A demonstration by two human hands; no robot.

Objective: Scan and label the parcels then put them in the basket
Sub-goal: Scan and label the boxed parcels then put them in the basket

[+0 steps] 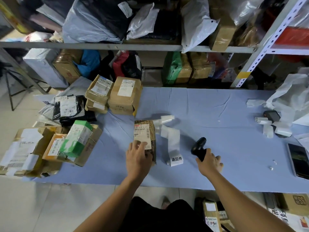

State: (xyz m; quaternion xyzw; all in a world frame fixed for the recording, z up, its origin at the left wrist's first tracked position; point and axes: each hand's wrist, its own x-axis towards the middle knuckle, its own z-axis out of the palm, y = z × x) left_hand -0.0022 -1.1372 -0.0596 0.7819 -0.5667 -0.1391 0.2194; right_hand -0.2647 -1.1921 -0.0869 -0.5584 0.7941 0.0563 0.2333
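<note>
Observation: the parcel (144, 133), a small brown box with a white shipping label facing up, lies on the table (217, 106), near the middle of the table's front edge. The left hand (138, 159) rests on the parcel's near end, fingers spread flat over the lower part of the label. The right hand (210, 162) grips the handle of a black scanner (199, 147) above the table's front edge, apart from the parcel. A white label strip (173, 143) lies curled on the table between the two hands, just beside the parcel.

Assessment: scanning appears to be the step in hand; no new label is visible on this parcel yet.

Risks:
- The left fingers cover part of the label. If a barcode sits under them, the scan may fail.
- The label carries more than one barcode, so loose aim could read the wrong one.
- The strip lies loose. Either hand could drag or crease it.
- Other parcels (55, 144) are stacked at the table's left end, some overhanging its edge. A knock could tip them off.

Not determinable:
- No basket is in view.
- The label's print is too small to read.
- The scanner's trigger and window are hidden.
- A dark flat device (299, 159) at the table's right end is cut off by the frame.
</note>
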